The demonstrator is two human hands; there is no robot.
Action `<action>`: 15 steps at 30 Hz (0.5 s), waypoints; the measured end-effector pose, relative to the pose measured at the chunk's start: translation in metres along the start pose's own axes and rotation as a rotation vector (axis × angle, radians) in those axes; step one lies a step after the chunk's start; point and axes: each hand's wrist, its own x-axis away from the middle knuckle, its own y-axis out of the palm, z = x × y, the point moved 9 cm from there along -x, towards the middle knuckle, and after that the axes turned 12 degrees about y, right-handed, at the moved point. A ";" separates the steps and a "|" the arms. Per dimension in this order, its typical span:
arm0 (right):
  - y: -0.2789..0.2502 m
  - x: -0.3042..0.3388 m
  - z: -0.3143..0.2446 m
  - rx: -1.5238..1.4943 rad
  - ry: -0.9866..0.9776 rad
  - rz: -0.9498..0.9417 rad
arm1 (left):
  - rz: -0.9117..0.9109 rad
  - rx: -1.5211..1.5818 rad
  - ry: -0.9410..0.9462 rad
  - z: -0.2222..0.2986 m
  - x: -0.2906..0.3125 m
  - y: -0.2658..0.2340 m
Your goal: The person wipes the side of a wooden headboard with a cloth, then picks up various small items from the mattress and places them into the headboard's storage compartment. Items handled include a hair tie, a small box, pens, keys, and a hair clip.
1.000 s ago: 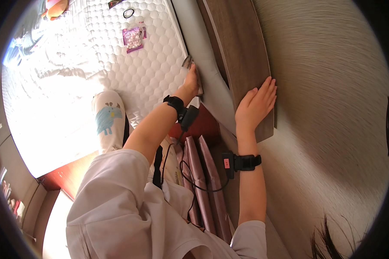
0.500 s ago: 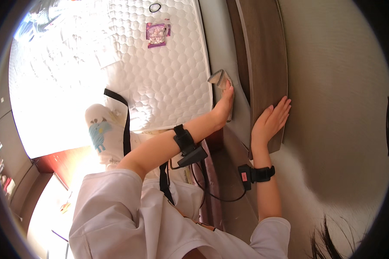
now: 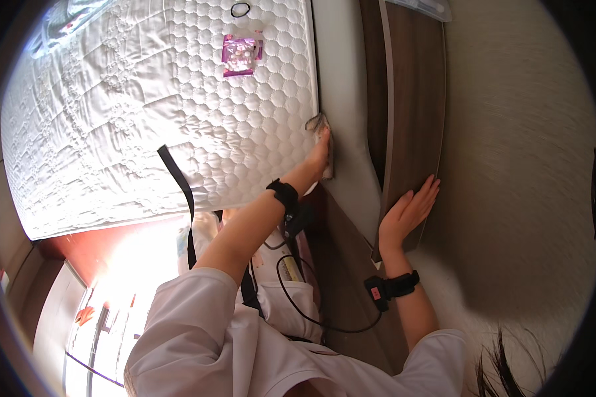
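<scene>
A beige cloth (image 3: 329, 167) with a dark edge is under and around the fingers of my left hand (image 3: 320, 152). That hand presses it at the seam between the white quilted mattress (image 3: 258, 145) and a pale grey padded panel (image 3: 343, 92). Part of the cloth is hidden by the hand. On the far right, my right hand (image 3: 407, 215) lies flat with stretched fingers on a dark brown wooden board (image 3: 416, 99), near its lower end, holding nothing.
On the mattress lie a purple-and-clear packet (image 3: 240, 56) and a black ring-shaped band (image 3: 240, 10). A clear plastic item (image 3: 427, 6) rests at the board's far end. A black strap (image 3: 179, 175) hangs across the mattress edge, and a cable (image 3: 338, 329) loops between my forearms.
My left hand and the cloth have moved left, from the grey panel to the mattress edge. My right hand sits slightly lower in view. The clear plastic item has come into sight.
</scene>
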 end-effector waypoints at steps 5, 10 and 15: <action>-0.004 0.002 -0.003 -0.032 -0.053 0.030 | -0.047 0.000 0.149 -0.010 -0.022 -0.016; -0.003 -0.002 -0.001 -0.030 -0.045 0.071 | -0.028 0.130 0.191 -0.026 0.001 0.002; -0.004 -0.001 0.006 -0.053 -0.009 0.116 | -0.037 0.584 0.167 -0.043 0.048 0.044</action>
